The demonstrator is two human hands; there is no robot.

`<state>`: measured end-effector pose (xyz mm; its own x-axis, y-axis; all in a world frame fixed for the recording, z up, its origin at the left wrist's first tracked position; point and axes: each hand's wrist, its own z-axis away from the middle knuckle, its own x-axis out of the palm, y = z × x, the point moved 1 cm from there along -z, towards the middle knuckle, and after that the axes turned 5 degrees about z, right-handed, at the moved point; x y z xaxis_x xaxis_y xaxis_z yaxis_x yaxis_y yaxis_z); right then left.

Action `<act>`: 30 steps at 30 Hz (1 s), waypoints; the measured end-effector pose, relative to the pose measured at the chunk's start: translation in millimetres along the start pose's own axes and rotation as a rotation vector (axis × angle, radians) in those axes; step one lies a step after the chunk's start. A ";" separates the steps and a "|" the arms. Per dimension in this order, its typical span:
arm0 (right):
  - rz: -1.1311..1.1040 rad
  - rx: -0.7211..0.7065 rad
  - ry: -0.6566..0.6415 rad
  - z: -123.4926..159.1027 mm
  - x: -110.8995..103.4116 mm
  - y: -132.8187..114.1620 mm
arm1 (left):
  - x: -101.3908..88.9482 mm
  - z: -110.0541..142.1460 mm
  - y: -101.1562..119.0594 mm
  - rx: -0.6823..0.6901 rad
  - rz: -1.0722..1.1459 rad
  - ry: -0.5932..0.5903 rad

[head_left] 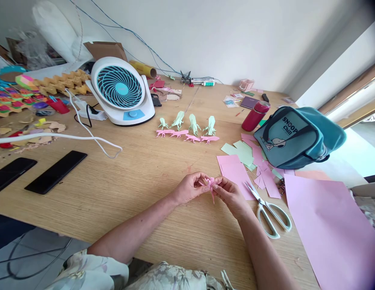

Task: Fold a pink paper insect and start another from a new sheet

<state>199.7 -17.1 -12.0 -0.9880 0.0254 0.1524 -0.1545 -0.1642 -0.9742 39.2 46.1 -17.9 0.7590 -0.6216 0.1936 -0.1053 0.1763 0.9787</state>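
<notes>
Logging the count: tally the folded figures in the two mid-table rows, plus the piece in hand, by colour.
Green figures, back row: 4
Pink figures, front row: 4
Pink piece in left hand and right hand: 1
Total: 9

The folded pink paper piece (210,184) is a small, compact form with several narrow, pointed projections. Location: at about 5 o'clock from the centre of the head view. Support: the piece is gripped at both sides by fingertips, with the left hand (190,188) at 9 o'clock and the right hand (231,195) at 4 o'clock. Orientation: one slender point extends downward at 6 o'clock, below the thumbs; shorter folded edges stand at 12 o'clock; a thin tip projects toward 10 o'clock. Condition: creased and layered, pale pink throughout. The central folds appear tightly gathered, although the fingers partly cover them.
</notes>
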 end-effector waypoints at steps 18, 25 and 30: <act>0.559 -0.463 0.134 5.6 10.1 -0.2 | -6.8 0.6 4.5 -0.136 0.192 0.093; 0.629 -0.505 0.173 6.6 11.8 1.1 | -6.7 1.8 5.7 -0.109 0.165 0.058; 0.414 -0.300 0.179 1.1 9.3 11.9 | -6.7 0.6 4.1 -0.089 0.057 0.049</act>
<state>188.6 -19.9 -22.1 -0.9468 0.1904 -0.2595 0.2804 0.0923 -0.9554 33.3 50.6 -15.2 0.7840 -0.5711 0.2433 -0.0938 0.2784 0.9559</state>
